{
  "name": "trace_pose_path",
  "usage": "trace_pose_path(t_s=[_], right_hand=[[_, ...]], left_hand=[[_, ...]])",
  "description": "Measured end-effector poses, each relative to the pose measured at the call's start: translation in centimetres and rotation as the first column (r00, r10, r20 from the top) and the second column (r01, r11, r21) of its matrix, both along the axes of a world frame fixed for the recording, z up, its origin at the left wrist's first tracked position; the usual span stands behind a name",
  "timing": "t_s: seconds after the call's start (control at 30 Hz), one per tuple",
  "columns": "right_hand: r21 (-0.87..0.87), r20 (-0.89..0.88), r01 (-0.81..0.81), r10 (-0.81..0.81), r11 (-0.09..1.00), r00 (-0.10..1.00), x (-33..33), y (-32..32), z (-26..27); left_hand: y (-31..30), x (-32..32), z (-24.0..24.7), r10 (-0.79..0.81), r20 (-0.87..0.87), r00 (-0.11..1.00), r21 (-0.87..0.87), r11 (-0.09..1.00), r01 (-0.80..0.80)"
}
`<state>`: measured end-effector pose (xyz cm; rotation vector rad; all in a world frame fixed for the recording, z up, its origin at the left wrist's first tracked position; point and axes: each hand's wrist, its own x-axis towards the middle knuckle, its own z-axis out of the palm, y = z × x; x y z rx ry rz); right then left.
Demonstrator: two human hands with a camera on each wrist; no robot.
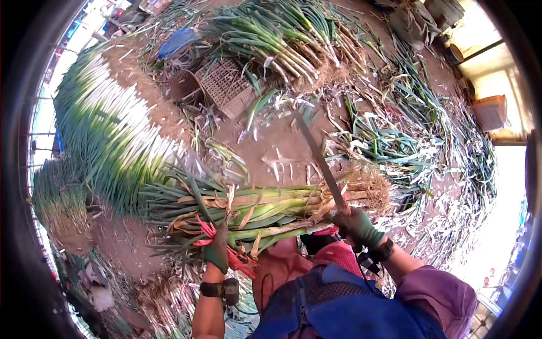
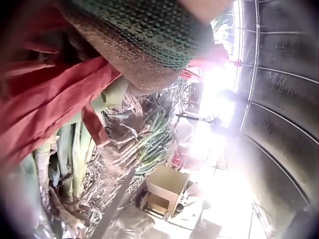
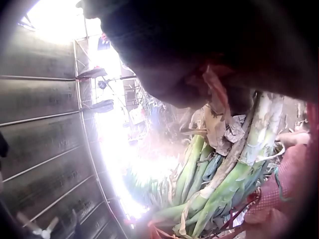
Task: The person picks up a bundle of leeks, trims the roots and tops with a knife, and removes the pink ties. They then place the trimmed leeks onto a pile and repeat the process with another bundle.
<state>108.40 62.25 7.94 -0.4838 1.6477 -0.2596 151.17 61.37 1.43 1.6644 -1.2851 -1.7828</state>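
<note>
A big bundle of long green onions point(image 1: 271, 206) lies crosswise before the person, leaves left and roots right. My green-gloved left hand point(image 1: 217, 248) grips a red strip point(image 1: 241, 263) at the bundle's near side; the left wrist view shows the glove point(image 2: 144, 40) against the broad red strip point(image 2: 55, 99), fingertips hidden. At the root end, my gloved right hand point(image 1: 360, 227) holds a long knife point(image 1: 319, 155), its blade slanting up and left across the stalks. In the right wrist view that hand point(image 3: 184, 50) is a dark shape above the stalks point(image 3: 234, 174).
Dense rows of onions point(image 1: 121, 130) lie at the left. Beyond the bundle are a wicker basket point(image 1: 226, 85), a blue bag point(image 1: 178, 43) and a pile of rooted onions point(image 1: 282, 45). Loose leaves point(image 1: 395, 141) litter the ground at the right.
</note>
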Motion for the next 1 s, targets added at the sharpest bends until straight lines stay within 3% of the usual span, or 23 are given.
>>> trace_pose_path(t_s=[0.03, 0.1, 0.17, 0.23, 0.27, 0.3, 0.37, 0.43, 0.5, 0.53, 0.57, 0.6, 0.63, 0.67, 0.7, 0.73, 0.8, 0.9, 0.93, 0.97, 1.0], right_hand=[[-0.020, 0.027, 0.037, -0.036, 0.999, 0.999, 0.1, -0.9, 0.5], [-0.065, 0.080, 0.110, -0.104, 0.992, 0.991, 0.2, -3.4, 1.8], [-0.072, 0.075, 0.051, -0.045, 0.996, 0.996, -0.2, -4.8, -0.2], [0.012, 0.082, 0.065, -0.066, 0.998, 0.994, -0.1, -7.4, -1.6], [-0.066, 0.108, 0.097, -0.089, 0.993, 0.990, 0.3, -9.0, -2.8], [-0.142, 0.138, 0.129, -0.109, 0.982, 0.984, 0.7, -10.5, -3.9], [0.100, 0.121, 0.203, -0.215, 0.974, 0.969, 1.8, -15.0, -3.4], [0.078, 0.104, 0.158, -0.166, 0.984, 0.981, 2.5, -19.2, -4.1], [0.052, 0.094, 0.164, -0.168, 0.985, 0.981, 3.4, -24.5, -3.3], [0.034, 0.124, 0.140, -0.143, 0.990, 0.982, 3.4, -26.7, -3.6], [-0.011, 0.088, -0.004, 0.005, 1.000, 0.996, 3.4, -28.2, -5.5], [-0.247, -0.010, -0.219, 0.224, 0.944, 0.975, 3.6, -30.4, -5.9], [-0.424, -0.175, -0.446, 0.412, 0.788, 0.894, 3.8, -32.5, -7.1], [-0.536, -0.403, -0.631, 0.487, 0.561, 0.775, 4.1, -34.6, -8.4], [-0.530, -0.638, -0.798, 0.485, 0.287, 0.599, 4.3, -36.5, -10.6], [-0.491, -0.524, -0.769, 0.566, 0.409, 0.636, 4.8, -39.3, -11.3], [-0.667, -0.244, -0.457, 0.407, 0.588, 0.880, 5.6, -44.0, -10.8], [-0.643, -0.036, -0.267, 0.321, 0.718, 0.947, 6.2, -51.8, -12.8], [-0.737, -0.320, -0.464, 0.350, 0.492, 0.880, 6.3, -54.0, -15.7], [-0.725, -0.577, -0.643, 0.292, 0.246, 0.762, 6.5, -55.4, -19.5], [-0.657, -0.417, -0.558, 0.371, 0.508, 0.829, 6.5, -56.8, -22.5]], left_hand=[[-2.1, -0.9, 0.7, -0.026, 0.039, 0.999, -0.037, 0.999, 0.027], [-6.0, -2.4, 1.4, 0.131, -0.026, 0.991, 0.099, 0.987, -0.127], [-10.4, -3.1, 1.9, 0.502, -0.112, 0.858, 0.471, 0.787, -0.399], [-15.3, -5.3, 3.5, 0.335, 0.065, 0.940, 0.383, 0.861, -0.334], [-17.5, -4.9, 2.8, 0.081, 0.134, 0.988, 0.214, 0.971, -0.109], [-20.1, -4.9, 3.0, -0.106, 0.209, 0.972, 0.136, 0.988, 0.078], [-25.2, -5.0, 3.5, -0.386, 0.417, 0.823, -0.018, 0.902, 0.432], [-31.2, -5.5, 4.1, -0.223, 0.245, 0.944, 0.185, 0.966, 0.181], [-37.7, -6.3, 4.8, 0.159, 0.103, 0.982, 0.463, 0.866, -0.188], [-40.6, -6.9, 6.2, 0.224, 0.096, 0.970, 0.472, 0.847, -0.243], [-43.2, -7.5, 7.3, 0.291, 0.093, 0.952, 0.484, 0.822, -0.299], [-46.0, -7.8, 7.7, 0.240, 0.114, 0.964, 0.444, 0.856, -0.266], [-48.7, -8.1, 8.2, 0.190, 0.139, 0.972, 0.403, 0.885, -0.231], [-51.6, -8.2, 8.0, 0.156, 0.151, 0.976, 0.344, 0.917, -0.200], [-54.5, -8.0, 7.5, 0.142, 0.144, 0.979, 0.288, 0.941, -0.179], [-57.3, -7.8, 6.7, 0.144, 0.134, 0.980, 0.233, 0.957, -0.173], [-63.0, -7.3, 4.7, 0.201, 0.098, 0.975, 0.156, 0.964, -0.214], [-71.1, -6.9, 0.5, 0.324, 0.013, 0.946, 0.070, 0.944, -0.324], [-73.6, -6.8, -1.2, 0.371, -0.027, 0.928, 0.047, 0.928, -0.370], [-76.0, -6.9, -3.0, 0.418, -0.071, 0.906, 0.032, 0.908, -0.417], [-78.2, -7.0, -5.4, 0.507, -0.158, 0.848, 0.089, 0.862, -0.499]])
